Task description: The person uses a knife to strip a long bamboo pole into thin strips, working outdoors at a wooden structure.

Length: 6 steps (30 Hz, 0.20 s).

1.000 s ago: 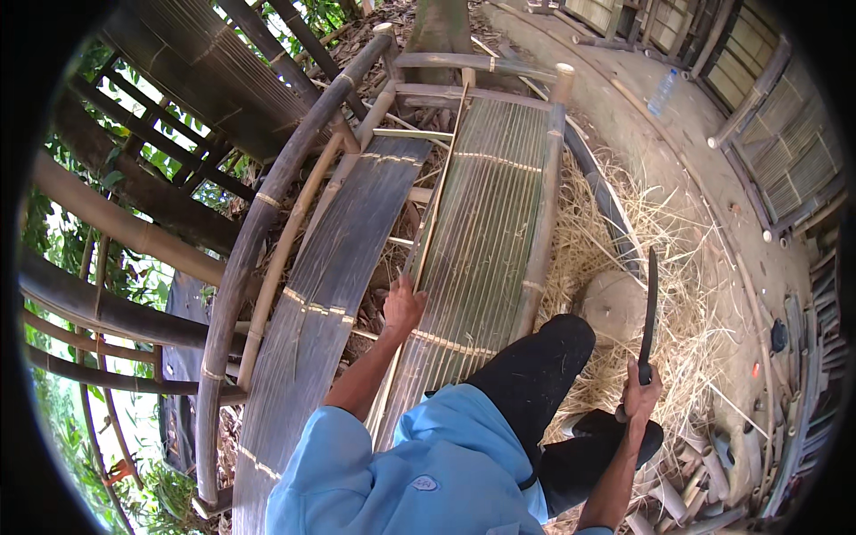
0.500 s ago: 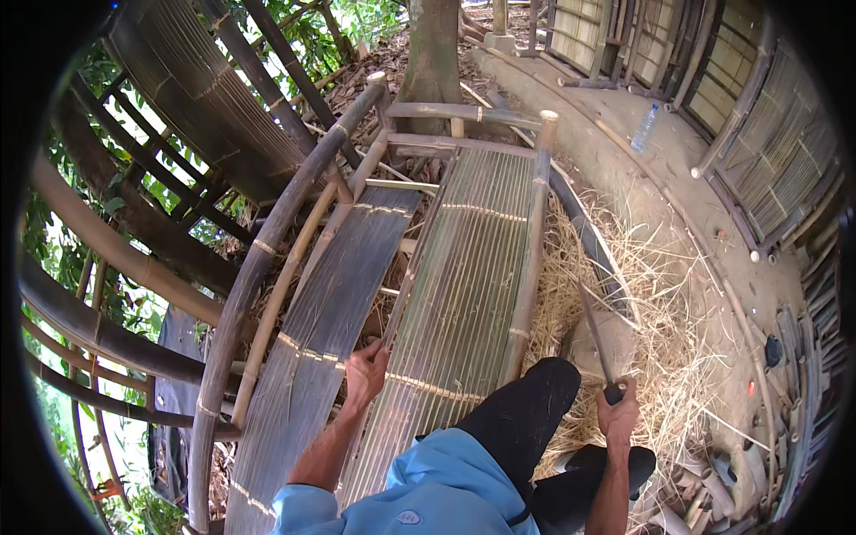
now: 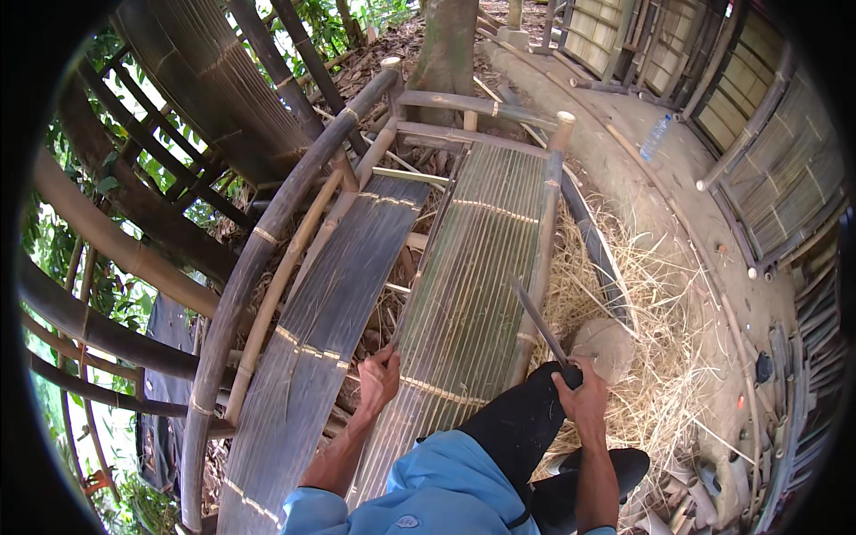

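Fingers [image 3: 390, 360] of the left hand [image 3: 379, 379] are curled shut around the left edge of a pale bamboo slat panel [image 3: 473, 285], low in the middle of the frame. Fingers [image 3: 578, 382] of the right hand [image 3: 584, 401] are wrapped tight around the dark handle of a long knife [image 3: 539, 325], whose narrow blade slants up and to the left from the fist, lying over the right side of that same panel.

The slat panel runs from the lower centre up toward the upper centre of the frame, its thin strips side by side and crossed by a few lighter bindings. Just to its left lies a darker slat panel [image 3: 330, 312], with a gap of broken sticks between the two. Both rest inside a frame of thick bamboo poles [image 3: 267, 232], which curves along the left side and closes across the top near a tree trunk [image 3: 446, 45].

A dark trouser leg [image 3: 522, 423] bends between the two hands, and a light blue shirt [image 3: 437, 495] fills the lower edge. Right of the panel, dry straw [image 3: 660, 330] is strewn over the ground, with a rounded stone [image 3: 606, 343] sitting in it just beside the right hand. A clear plastic bottle [image 3: 654, 136] lies well apart at the upper right, near stacked woven panels [image 3: 776, 169].
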{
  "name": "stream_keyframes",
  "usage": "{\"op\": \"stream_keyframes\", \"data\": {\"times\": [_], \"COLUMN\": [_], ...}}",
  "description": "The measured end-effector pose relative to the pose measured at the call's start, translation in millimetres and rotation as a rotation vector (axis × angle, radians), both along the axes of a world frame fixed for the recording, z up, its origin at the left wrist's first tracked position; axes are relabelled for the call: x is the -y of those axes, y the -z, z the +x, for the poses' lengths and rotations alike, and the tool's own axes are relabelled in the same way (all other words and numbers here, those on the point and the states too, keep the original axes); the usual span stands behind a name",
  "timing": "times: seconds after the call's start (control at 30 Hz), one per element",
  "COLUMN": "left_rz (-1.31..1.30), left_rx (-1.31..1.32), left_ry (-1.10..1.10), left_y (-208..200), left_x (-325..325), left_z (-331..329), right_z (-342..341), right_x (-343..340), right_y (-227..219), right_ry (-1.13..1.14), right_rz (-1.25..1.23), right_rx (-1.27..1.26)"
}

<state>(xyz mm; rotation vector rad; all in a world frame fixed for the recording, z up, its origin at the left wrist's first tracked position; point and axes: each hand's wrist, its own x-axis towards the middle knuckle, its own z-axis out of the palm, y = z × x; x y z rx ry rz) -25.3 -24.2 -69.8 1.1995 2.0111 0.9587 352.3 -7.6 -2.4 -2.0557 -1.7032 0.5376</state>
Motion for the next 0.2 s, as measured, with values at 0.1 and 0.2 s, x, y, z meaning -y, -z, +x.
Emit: {"op": "stream_keyframes", "data": {"times": [0.1,0.2], "left_rz": [0.085,-0.007], "left_rx": [-0.004,-0.035], "left_ry": [0.035,0.042], "left_y": [4,-6], "left_x": [-2,-8], "left_z": [-1,2], "right_z": [-3,-1], "right_x": [1,1], "right_y": [2,1], "right_ry": [0.002,0.014], "right_rz": [0.013,-0.038], "right_rx": [-0.004,-0.005]}}
